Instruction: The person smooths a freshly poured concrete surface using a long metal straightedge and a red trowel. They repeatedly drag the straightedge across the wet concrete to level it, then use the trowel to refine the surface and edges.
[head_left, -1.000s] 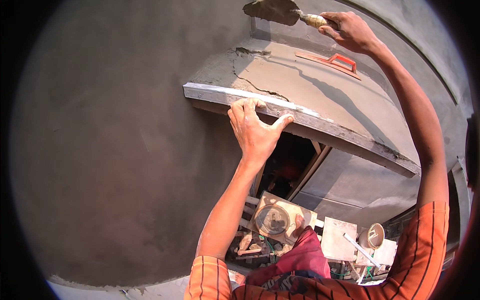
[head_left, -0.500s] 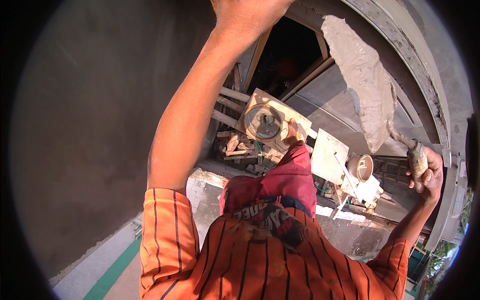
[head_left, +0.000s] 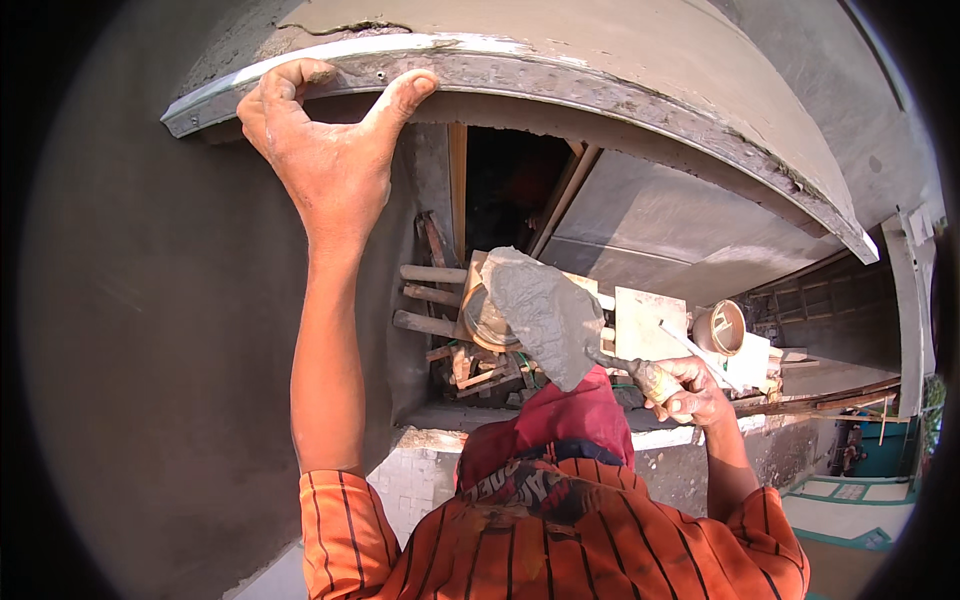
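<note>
Raised at the upper left, my left hand (head_left: 325, 170) grips a long, mortar-smeared straightedge strip (head_left: 560, 82). Its fingers curl over the strip and the thumb presses against its face. The strip runs along the lower edge of a plastered beam (head_left: 640, 40). My right hand (head_left: 692, 392) is closed round the handle of a trowel (head_left: 652, 381), in front of my body at centre right. Wet grey mortar (head_left: 545, 310) covers the trowel's blade, so its metal is hidden. The blade points up and to the left, well below the strip.
A grey plastered wall (head_left: 180, 330) fills the left side. Below me are planks on poles (head_left: 435, 273), partly hidden behind the trowel, and a round tub (head_left: 488, 318). A bucket (head_left: 719, 327) stands by a pale board (head_left: 648, 312) at the right. Broken wood and rubble lie underneath.
My right hand has brought the loaded trowel down and left, from the upper right to the centre. The view has shifted, so my left hand and the strip it grips now show fully.
</note>
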